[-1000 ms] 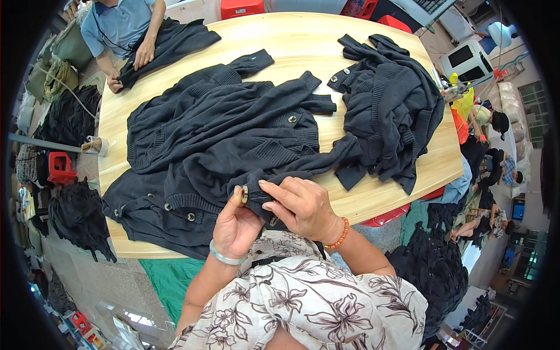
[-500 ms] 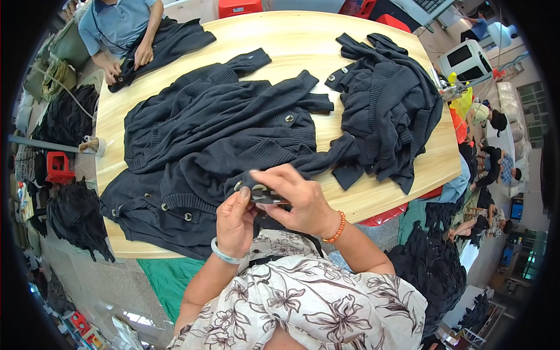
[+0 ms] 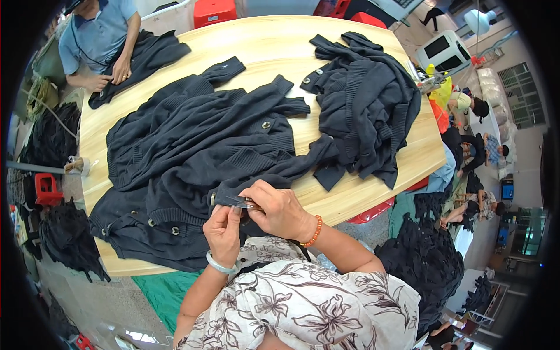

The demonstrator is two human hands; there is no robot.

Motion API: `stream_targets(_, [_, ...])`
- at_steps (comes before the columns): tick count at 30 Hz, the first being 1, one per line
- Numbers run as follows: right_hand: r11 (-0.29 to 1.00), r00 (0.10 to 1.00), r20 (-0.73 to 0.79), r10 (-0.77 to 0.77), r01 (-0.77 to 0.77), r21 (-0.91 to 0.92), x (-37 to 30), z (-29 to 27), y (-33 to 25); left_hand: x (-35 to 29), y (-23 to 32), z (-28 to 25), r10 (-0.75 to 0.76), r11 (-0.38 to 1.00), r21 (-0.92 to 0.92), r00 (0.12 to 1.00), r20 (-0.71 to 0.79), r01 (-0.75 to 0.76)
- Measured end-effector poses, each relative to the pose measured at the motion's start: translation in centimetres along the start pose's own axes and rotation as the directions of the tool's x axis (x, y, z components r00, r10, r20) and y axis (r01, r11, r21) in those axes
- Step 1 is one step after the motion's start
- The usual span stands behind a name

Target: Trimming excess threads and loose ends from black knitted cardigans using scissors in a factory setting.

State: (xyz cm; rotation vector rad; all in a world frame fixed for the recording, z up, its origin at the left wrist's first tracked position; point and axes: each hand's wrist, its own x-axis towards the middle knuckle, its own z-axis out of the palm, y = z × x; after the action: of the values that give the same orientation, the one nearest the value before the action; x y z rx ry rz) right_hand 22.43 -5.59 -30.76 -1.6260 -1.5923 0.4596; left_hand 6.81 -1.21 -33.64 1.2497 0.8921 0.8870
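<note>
A dark knitted cardigan (image 3: 185, 189) lies bunched at the near side of the table, and a part of it is raised between my hands. My left hand (image 3: 223, 233) is closed, pinching the cardigan's edge between thumb and fingers. A pale button (image 3: 213, 199) shows just above it. In my closed right hand (image 3: 281, 211) is a small pair of metal thread snips (image 3: 247, 205), mostly covered by the fingers. The blades point left and meet the cloth at my left fingertips. Whether they are on a thread cannot be made out.
Other dark cardigans (image 3: 192, 128) spread over the wooden table (image 3: 262, 46), with a heap of dark knitwear (image 3: 373, 105) on its right. A co-worker (image 3: 102, 35) handles a dark garment at the far left. More dark garments (image 3: 423, 268) are piled beyond the table's right edge.
The snips' blades now lie flat at my left fingertips, where before they were dark and half hidden. Both hands appear slightly lower and left as the whole view shifts. The co-worker's hands have come together.
</note>
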Motion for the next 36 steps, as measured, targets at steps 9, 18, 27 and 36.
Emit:
stream_targets(9, [0.917,0.944,-0.115,0.309,-0.264,0.301,0.2,1.7,1.2,-0.1,-0.1,0.1,-0.066,0.997,-0.020,0.994,0.085,0.068])
stream_targets(18, [0.718,0.898,0.106,0.428,-0.409,0.563,0.3,1.5,1.4,-0.1,0.2,0.4,-0.140,0.981,-0.120,0.986,0.092,0.150])
stream_targets(27, [0.460,0.897,0.276,0.345,-0.417,0.784,-0.2,0.3,2.7,0.5,-0.1,0.8,-0.150,0.979,-0.127,0.985,0.089,0.160])
stream_targets(36, [0.597,0.878,-0.010,0.478,-0.316,0.738,0.0,2.3,2.6,1.1,0.6,0.1,-0.281,0.870,-0.403,0.957,0.070,0.284])
